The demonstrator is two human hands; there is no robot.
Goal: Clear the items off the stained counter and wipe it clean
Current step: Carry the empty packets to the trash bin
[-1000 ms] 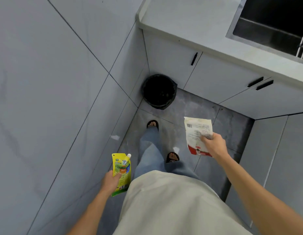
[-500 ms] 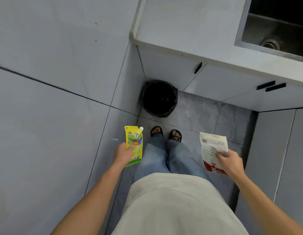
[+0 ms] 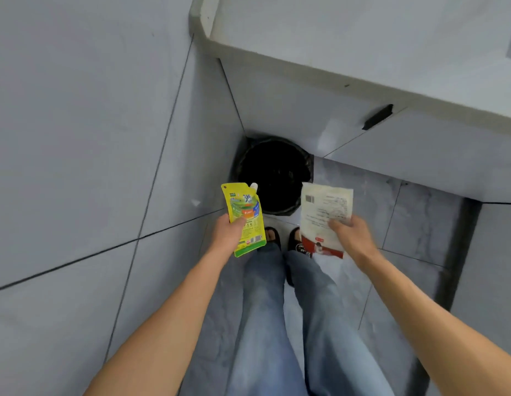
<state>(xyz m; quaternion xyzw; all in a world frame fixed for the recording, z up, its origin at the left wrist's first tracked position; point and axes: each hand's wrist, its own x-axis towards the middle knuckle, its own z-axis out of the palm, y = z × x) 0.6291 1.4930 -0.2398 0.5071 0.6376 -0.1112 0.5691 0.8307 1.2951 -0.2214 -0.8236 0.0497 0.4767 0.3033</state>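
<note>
We are standing right in front of the black trash bin (image 3: 273,175), which sits in the corner by the tiled wall (image 3: 77,138) and the cabinet (image 3: 305,110). A second ago the bin was farther off and we were mid-step. Now our two feet are side by side just in front of it, and both arms have come up and forward.

Our left hand (image 3: 228,234) holds the yellow spout pouch (image 3: 244,217). The fingers curl round its left edge and the thumb lies on its front. Our right hand (image 3: 348,232) pinches the white and red packet (image 3: 324,215) near its right side. Both packs were down by our hips before. Now they are held out in front of us, and their tops look close to the near edge of the bin.

The counter (image 3: 363,38) is up at the top right. We see only a bare gray part of it, so we cannot tell if other things are left on it. We see no stain from here, and we see no cloth.

We think the clearing part is nearly done for these two packs. They just need to go a bit more forward and drop in. The packs are light and floppy, so one could flutter and miss the bin. The wiping has not begun.
</note>
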